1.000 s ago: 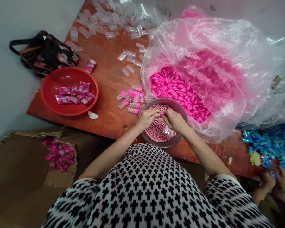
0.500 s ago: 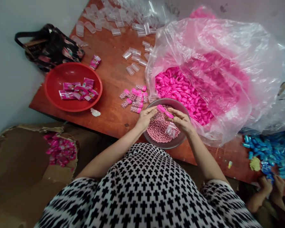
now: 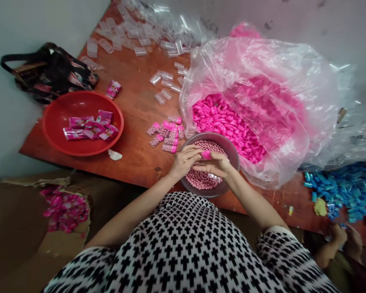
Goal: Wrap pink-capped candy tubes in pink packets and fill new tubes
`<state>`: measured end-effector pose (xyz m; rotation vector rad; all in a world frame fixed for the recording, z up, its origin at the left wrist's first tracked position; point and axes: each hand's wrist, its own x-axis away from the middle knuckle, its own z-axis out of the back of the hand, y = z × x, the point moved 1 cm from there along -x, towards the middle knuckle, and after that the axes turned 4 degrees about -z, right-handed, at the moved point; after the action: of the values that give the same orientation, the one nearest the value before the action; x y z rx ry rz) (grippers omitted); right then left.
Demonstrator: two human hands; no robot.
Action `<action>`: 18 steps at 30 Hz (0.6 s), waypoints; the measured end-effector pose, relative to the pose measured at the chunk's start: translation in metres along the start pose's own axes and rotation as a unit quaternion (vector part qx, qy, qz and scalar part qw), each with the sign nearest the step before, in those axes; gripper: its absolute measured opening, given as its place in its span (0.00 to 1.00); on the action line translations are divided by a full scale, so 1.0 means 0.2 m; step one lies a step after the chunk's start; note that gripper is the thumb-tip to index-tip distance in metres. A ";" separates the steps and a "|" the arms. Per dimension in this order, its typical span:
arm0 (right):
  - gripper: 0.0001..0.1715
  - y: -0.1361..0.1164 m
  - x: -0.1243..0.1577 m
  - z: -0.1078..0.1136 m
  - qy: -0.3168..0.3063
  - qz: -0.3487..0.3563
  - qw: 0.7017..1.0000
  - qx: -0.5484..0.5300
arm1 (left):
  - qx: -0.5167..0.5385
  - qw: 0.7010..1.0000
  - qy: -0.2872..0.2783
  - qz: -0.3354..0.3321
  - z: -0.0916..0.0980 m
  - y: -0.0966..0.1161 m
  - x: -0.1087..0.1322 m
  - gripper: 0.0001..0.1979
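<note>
Both hands meet above a grey bowl (image 3: pixel 235 162) of small pink balls (image 3: pixel 212 146). My left hand (image 3: pixel 184 160) is closed, its fingertips against a bright pink cap (image 3: pixel 206 154). From the other side my right hand (image 3: pixel 218 166) grips the same cap between thumb and fingers. Whatever lies behind the fingers is hidden. Under my right palm show clear plastic containers (image 3: pixel 215 178), apparently tucked in the hand. Left of the bowl lie several small filled containers (image 3: pixel 167 134) with pink caps. Behind it, an open plastic bag (image 3: pixel 280 61) spills loose pink caps (image 3: pixel 225 122).
Empty clear containers (image 3: pixel 166 75) lie scattered at the back. A red basin (image 3: pixel 53 138) holds pink packets, near a flowered handbag (image 3: pixel 64 73). More pink packets (image 3: pixel 65 209) fill a cardboard box (image 3: pixel 15 228). Blue pieces (image 3: pixel 344 191) lie at right, by another person's hands (image 3: pixel 338 236).
My hands have come closer together over the bowl. The two pink pieces seen apart now show as one between my fingers. The whole view has shifted slightly.
</note>
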<state>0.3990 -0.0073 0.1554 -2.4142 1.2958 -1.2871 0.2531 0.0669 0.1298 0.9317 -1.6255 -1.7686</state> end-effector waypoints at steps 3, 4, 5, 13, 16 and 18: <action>0.13 0.02 -0.03 -0.01 0.043 0.021 0.998 -0.036 | -0.017 1.000 -0.003 -0.025 0.01 0.03 0.00 0.11; 0.11 0.04 -0.03 -0.01 0.056 0.026 0.997 -0.042 | -0.023 0.999 -0.006 -0.030 0.01 0.04 0.01 0.10; 0.10 0.06 -0.04 -0.02 0.065 0.028 0.996 -0.047 | -0.027 0.999 -0.008 -0.033 0.01 0.05 0.01 0.10; 0.21 0.15 -0.06 -0.02 0.037 0.010 0.999 -0.006 | 0.014 0.996 -0.019 0.089 0.07 -0.06 0.07 0.13; 0.26 0.05 -0.05 0.14 0.110 0.083 0.985 0.106 | 0.053 0.987 0.077 0.130 0.15 -0.11 0.00 0.17; 0.24 -0.01 -0.04 0.28 0.209 0.134 0.943 0.222 | 0.065 0.978 0.163 0.116 0.22 -0.15 -0.08 0.20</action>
<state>0.4391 -0.0155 0.1157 -1.6562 1.1971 -1.8293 0.2294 0.1089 0.1022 0.9866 -1.5746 -1.2908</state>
